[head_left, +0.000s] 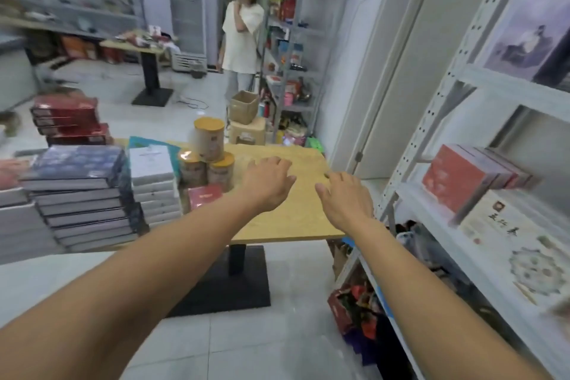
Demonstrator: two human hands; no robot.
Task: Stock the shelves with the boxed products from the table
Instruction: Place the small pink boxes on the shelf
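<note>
- The boxed products sat on the left part of the tabletop [293, 219]: a tall stack of flat dark boxes [80, 194] at its left near edge, and a stack of white boxes [154, 185] just beside them toward the tabletop's middle.
- A stack of red boxes [68, 120] stood at the tabletop's far left, and a small red box [205, 196] lay near its middle, in front of three round tins [209, 139], one tin resting on the other two.
- The left hand [268, 183] hovered palm down over the bare middle of the tabletop, fingers loosely spread, holding nothing.
- The right hand [345, 200] hovered palm down over the tabletop's right side, fingers relaxed and slightly apart, also holding nothing.
- A white shelf unit [481, 77] stood right of the tabletop, with a red box [456, 176] and a cream box [487, 222] on it.
- Beyond the tabletop's far edge were cardboard boxes [243, 108] on the floor, a grey rack [296, 40] of goods, and another person [242, 31] standing beside it.
</note>
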